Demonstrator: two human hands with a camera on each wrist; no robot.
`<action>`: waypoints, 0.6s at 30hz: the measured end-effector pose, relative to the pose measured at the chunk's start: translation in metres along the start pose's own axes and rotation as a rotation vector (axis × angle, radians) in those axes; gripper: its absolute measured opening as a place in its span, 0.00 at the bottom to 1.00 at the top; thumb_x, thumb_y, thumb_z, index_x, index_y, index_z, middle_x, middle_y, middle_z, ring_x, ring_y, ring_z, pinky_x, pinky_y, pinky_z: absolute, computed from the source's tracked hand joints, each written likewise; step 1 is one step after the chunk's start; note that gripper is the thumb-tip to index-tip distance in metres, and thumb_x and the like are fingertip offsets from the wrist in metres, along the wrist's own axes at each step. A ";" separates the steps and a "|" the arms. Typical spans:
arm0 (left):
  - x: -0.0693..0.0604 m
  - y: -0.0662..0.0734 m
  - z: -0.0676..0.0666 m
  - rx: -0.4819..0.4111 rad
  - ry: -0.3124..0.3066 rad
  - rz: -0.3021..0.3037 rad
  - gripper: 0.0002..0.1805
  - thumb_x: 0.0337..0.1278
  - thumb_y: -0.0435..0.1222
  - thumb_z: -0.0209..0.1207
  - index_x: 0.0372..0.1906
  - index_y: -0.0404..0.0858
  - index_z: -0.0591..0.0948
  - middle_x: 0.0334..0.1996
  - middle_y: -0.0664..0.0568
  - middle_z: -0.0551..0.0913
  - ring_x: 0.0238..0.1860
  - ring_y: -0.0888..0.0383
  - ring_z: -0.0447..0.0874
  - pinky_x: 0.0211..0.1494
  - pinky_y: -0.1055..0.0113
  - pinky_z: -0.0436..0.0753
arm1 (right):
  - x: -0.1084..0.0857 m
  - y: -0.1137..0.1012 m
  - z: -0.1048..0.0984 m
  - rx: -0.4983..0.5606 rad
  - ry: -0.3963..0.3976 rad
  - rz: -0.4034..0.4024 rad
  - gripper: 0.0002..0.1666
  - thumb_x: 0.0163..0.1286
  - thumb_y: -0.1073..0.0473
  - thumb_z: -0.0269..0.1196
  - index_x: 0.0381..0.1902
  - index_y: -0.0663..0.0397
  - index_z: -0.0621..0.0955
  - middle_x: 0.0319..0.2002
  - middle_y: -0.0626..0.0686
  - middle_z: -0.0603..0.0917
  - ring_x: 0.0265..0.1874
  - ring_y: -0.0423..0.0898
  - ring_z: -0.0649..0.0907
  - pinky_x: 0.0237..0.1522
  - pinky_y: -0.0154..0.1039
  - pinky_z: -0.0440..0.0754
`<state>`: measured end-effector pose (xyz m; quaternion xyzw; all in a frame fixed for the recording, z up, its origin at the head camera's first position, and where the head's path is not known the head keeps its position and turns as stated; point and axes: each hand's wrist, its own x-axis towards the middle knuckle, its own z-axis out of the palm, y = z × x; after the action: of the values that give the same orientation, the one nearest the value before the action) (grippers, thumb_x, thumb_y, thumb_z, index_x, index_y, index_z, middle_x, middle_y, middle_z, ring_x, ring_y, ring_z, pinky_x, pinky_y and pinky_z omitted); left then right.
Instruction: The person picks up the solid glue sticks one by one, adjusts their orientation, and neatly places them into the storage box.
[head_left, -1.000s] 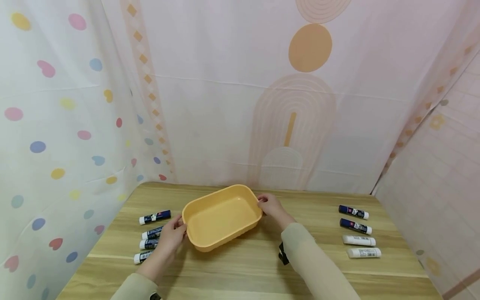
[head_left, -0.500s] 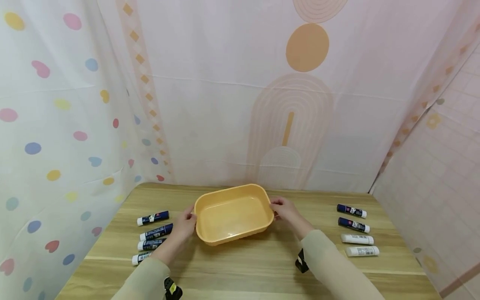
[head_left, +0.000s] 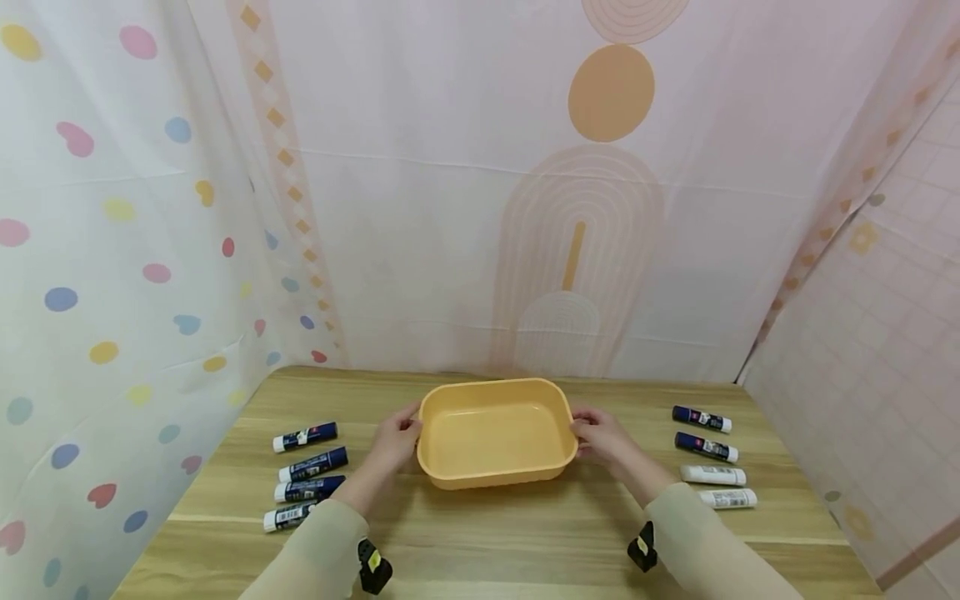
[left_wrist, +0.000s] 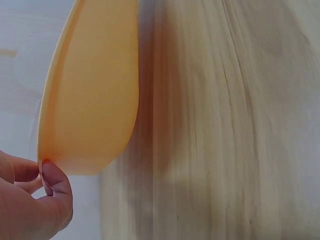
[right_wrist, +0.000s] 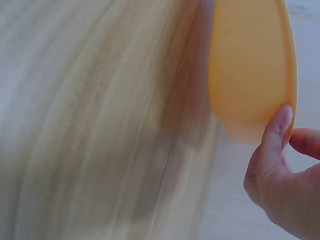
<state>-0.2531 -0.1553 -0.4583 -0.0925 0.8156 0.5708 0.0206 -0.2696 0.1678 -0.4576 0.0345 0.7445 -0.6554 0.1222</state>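
A yellow-orange plastic basin (head_left: 495, 442), rectangular with rounded corners, is held between both hands at the middle of the table. My left hand (head_left: 395, 437) pinches its left end, thumb and fingers about the rim, as the left wrist view shows on the basin wall (left_wrist: 95, 90). At the opposite end my right hand (head_left: 602, 433) pinches the rim; in the right wrist view its fingers (right_wrist: 272, 140) lie against the outer wall. Nothing is inside the basin. Whether its underside touches the table is hard to tell, though a shadow lies beside it.
On the left of the wooden table (head_left: 502, 542) lie several dark blue glue sticks (head_left: 313, 464) with white caps. At the right are two blue glue sticks (head_left: 707, 447) and two white ones (head_left: 714, 475). A patterned curtain (head_left: 420, 208) hangs behind.
Both hands have carried the basin to the right and turned it from slanted to nearly square with the table. The glue sticks have stayed where they lie.
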 end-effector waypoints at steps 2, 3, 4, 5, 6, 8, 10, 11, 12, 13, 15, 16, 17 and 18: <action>0.000 0.002 0.005 -0.020 0.002 0.011 0.24 0.68 0.31 0.46 0.68 0.35 0.66 0.46 0.40 0.74 0.43 0.53 0.72 0.40 0.69 0.78 | -0.005 0.001 -0.005 0.008 -0.005 0.001 0.22 0.68 0.68 0.52 0.58 0.74 0.67 0.38 0.53 0.75 0.28 0.40 0.77 0.27 0.31 0.78; -0.001 0.003 0.007 -0.030 0.004 0.015 0.24 0.68 0.30 0.46 0.67 0.34 0.67 0.45 0.41 0.74 0.42 0.54 0.73 0.39 0.69 0.78 | -0.007 0.001 -0.008 0.012 -0.005 0.000 0.22 0.69 0.67 0.52 0.58 0.75 0.67 0.39 0.54 0.75 0.28 0.41 0.77 0.27 0.31 0.79; -0.001 0.004 0.009 -0.036 0.007 0.020 0.23 0.67 0.30 0.47 0.66 0.33 0.68 0.44 0.41 0.75 0.41 0.55 0.73 0.38 0.70 0.78 | -0.010 0.002 -0.011 0.014 -0.001 -0.002 0.23 0.69 0.67 0.52 0.59 0.75 0.67 0.39 0.54 0.75 0.28 0.41 0.77 0.27 0.31 0.79; -0.002 0.005 0.011 -0.050 0.006 0.021 0.23 0.66 0.29 0.48 0.65 0.32 0.69 0.44 0.42 0.75 0.41 0.55 0.73 0.37 0.71 0.78 | -0.012 0.003 -0.013 0.019 0.000 -0.003 0.23 0.69 0.67 0.52 0.59 0.75 0.66 0.40 0.54 0.75 0.28 0.40 0.78 0.27 0.31 0.79; -0.002 0.006 0.012 -0.069 0.000 0.025 0.22 0.66 0.29 0.48 0.64 0.31 0.70 0.44 0.42 0.75 0.41 0.55 0.73 0.37 0.71 0.78 | -0.015 0.004 -0.016 0.022 0.001 -0.006 0.23 0.69 0.67 0.52 0.59 0.76 0.66 0.39 0.54 0.75 0.28 0.40 0.78 0.27 0.31 0.79; -0.003 0.007 0.016 -0.103 -0.011 0.027 0.22 0.64 0.28 0.50 0.63 0.31 0.71 0.44 0.42 0.75 0.42 0.56 0.73 0.37 0.72 0.79 | -0.020 0.006 -0.021 0.032 0.010 -0.008 0.23 0.69 0.67 0.53 0.58 0.76 0.66 0.38 0.52 0.75 0.28 0.40 0.78 0.28 0.32 0.79; -0.005 0.008 0.018 -0.139 -0.025 0.038 0.22 0.61 0.26 0.52 0.61 0.30 0.73 0.44 0.42 0.75 0.43 0.56 0.74 0.38 0.73 0.80 | -0.025 0.009 -0.025 0.035 0.015 -0.012 0.23 0.69 0.67 0.53 0.58 0.76 0.66 0.37 0.50 0.74 0.27 0.39 0.78 0.30 0.33 0.80; -0.005 0.008 0.019 -0.161 -0.034 0.041 0.22 0.60 0.25 0.52 0.61 0.30 0.73 0.45 0.41 0.75 0.43 0.55 0.74 0.38 0.72 0.81 | -0.028 0.011 -0.026 0.031 0.014 -0.017 0.23 0.69 0.67 0.53 0.58 0.76 0.66 0.37 0.50 0.74 0.28 0.39 0.78 0.30 0.33 0.80; -0.006 0.008 0.021 -0.175 -0.044 0.050 0.23 0.59 0.24 0.52 0.61 0.29 0.73 0.46 0.40 0.76 0.44 0.55 0.75 0.39 0.72 0.81 | -0.030 0.012 -0.028 0.030 0.018 -0.019 0.24 0.69 0.67 0.53 0.59 0.76 0.66 0.37 0.50 0.74 0.28 0.39 0.78 0.31 0.33 0.81; -0.006 0.007 0.022 -0.188 -0.050 0.050 0.23 0.58 0.24 0.53 0.61 0.29 0.73 0.46 0.39 0.76 0.44 0.55 0.75 0.40 0.71 0.82 | -0.032 0.014 -0.030 0.031 0.022 -0.020 0.24 0.69 0.67 0.53 0.59 0.76 0.66 0.37 0.50 0.74 0.28 0.39 0.78 0.31 0.33 0.81; -0.007 0.007 0.024 -0.208 -0.065 0.061 0.23 0.57 0.22 0.53 0.60 0.28 0.73 0.46 0.38 0.76 0.44 0.54 0.76 0.40 0.70 0.82 | -0.035 0.017 -0.032 0.029 0.029 -0.024 0.24 0.70 0.67 0.53 0.60 0.75 0.66 0.37 0.50 0.73 0.29 0.40 0.78 0.31 0.33 0.81; -0.008 0.006 0.025 -0.214 -0.071 0.066 0.23 0.57 0.22 0.53 0.60 0.28 0.73 0.46 0.38 0.76 0.44 0.54 0.76 0.41 0.69 0.82 | -0.037 0.018 -0.033 0.029 0.035 -0.026 0.24 0.70 0.67 0.53 0.61 0.75 0.66 0.38 0.50 0.73 0.29 0.40 0.78 0.31 0.33 0.80; -0.008 0.006 0.027 -0.220 -0.075 0.067 0.23 0.57 0.22 0.53 0.60 0.27 0.73 0.46 0.38 0.76 0.44 0.54 0.76 0.41 0.69 0.82 | -0.038 0.019 -0.034 0.030 0.043 -0.028 0.25 0.70 0.67 0.54 0.61 0.74 0.66 0.38 0.50 0.73 0.29 0.40 0.78 0.31 0.33 0.80; -0.009 0.005 0.028 -0.225 -0.082 0.071 0.23 0.57 0.21 0.53 0.60 0.27 0.73 0.46 0.38 0.76 0.44 0.54 0.76 0.42 0.69 0.82 | -0.038 0.020 -0.034 0.032 0.049 -0.032 0.25 0.70 0.67 0.54 0.62 0.73 0.66 0.38 0.51 0.73 0.29 0.41 0.78 0.30 0.33 0.80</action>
<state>-0.2475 -0.1266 -0.4623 -0.0419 0.7475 0.6625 0.0234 -0.2330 0.2084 -0.4644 0.0406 0.7372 -0.6680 0.0930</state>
